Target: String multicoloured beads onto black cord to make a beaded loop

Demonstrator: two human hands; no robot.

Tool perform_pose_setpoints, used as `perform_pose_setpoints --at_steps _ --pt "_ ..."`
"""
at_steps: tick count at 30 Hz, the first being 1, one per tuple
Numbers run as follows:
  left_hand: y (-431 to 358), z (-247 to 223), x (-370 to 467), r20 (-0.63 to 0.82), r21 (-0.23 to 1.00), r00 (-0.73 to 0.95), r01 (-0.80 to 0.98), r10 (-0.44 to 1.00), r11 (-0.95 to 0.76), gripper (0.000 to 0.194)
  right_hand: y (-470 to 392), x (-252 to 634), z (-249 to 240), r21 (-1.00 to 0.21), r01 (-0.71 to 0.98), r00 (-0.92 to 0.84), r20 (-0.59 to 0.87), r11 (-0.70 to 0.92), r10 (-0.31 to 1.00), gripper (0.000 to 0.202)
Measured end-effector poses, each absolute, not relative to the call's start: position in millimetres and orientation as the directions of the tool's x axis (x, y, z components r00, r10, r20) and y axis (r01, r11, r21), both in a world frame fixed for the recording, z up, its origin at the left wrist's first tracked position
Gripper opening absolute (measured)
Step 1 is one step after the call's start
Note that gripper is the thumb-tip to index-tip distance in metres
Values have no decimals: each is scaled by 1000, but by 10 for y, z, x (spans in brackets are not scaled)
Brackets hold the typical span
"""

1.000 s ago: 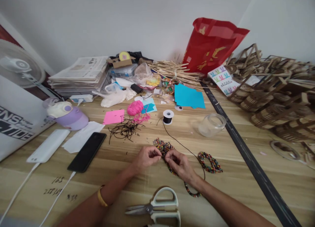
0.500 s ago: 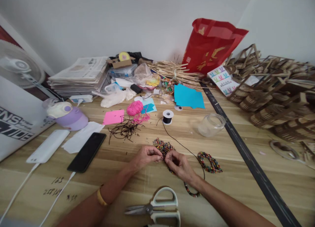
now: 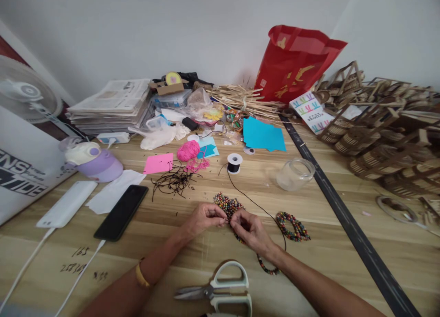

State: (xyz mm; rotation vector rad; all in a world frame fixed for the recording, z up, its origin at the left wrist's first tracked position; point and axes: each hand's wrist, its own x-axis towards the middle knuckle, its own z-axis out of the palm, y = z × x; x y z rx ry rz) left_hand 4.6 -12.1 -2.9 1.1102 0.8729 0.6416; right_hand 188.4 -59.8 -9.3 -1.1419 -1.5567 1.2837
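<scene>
Both hands meet over a pile of small multicoloured beads [image 3: 225,203] at the middle of the table. My left hand [image 3: 208,216] is closed, its thumb and forefinger pinching something too small to make out. Close beside it, my right hand [image 3: 250,229] pinches at the cord end, the exact hold hidden by the fingers. A strung length of beads [image 3: 268,269] on black cord hangs below my right wrist. The cord runs back to a spool of black cord [image 3: 234,163]. A coiled bead string [image 3: 293,227] lies right of my right hand.
Scissors [image 3: 220,289] lie near the front edge. A glass jar [image 3: 295,174] is at the right, with wooden baskets [image 3: 367,147] beyond. Cut black cords [image 3: 175,179], pink yarn [image 3: 188,150], a phone [image 3: 121,212] and a purple container [image 3: 96,161] are on the left.
</scene>
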Motion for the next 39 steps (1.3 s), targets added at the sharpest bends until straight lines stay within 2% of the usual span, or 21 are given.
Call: perform_pose_setpoints --at_steps 39 --pt "-140 -9 46 -244 960 565 26 788 279 32 -600 1875 -125 -981 167 -297 45 98 954 27"
